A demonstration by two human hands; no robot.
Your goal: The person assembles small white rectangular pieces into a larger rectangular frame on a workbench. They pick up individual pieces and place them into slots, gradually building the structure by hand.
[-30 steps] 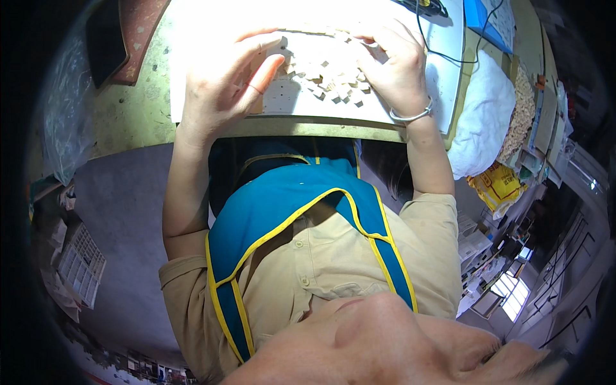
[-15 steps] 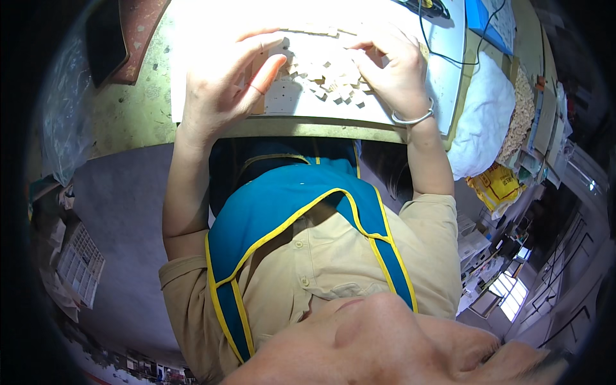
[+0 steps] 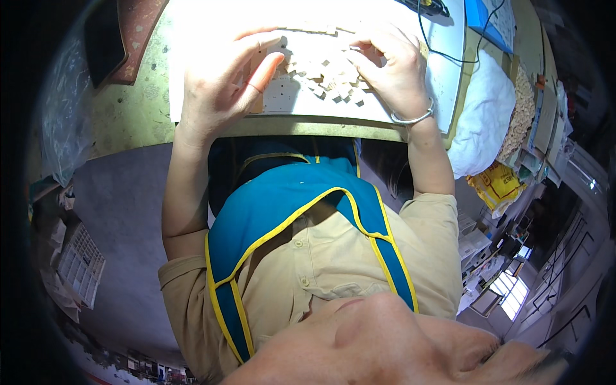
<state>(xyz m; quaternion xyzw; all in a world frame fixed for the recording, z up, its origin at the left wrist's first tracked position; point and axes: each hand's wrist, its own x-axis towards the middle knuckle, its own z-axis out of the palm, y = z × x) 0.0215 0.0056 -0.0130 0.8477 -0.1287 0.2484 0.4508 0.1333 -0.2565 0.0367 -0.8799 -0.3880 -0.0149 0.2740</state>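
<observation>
ok so the loose pile of little pale blocks [image 3: 333, 82] sits right between your hands on the white board [image 3: 444, 86]. it's off to the left of your right hand [image 3: 399, 72] and to the right of your left hand [image 3: 218, 83]. i'd call the right one nearer, since its lower edge is right up beside the blocks, while your left thumb tip is just short of the pile's left side.

the thin pale row [image 3: 311, 30] is just past the pile, long axis running left to right, with your left fingertips near its left end.

your right thumb and index are nearly pinched together, but can't tell if there's a block in there. left hand is loosely curved, thumb and index clearly apart, nothing visible in that gap; can't tell if the index touches the row, too much glare.
</observation>
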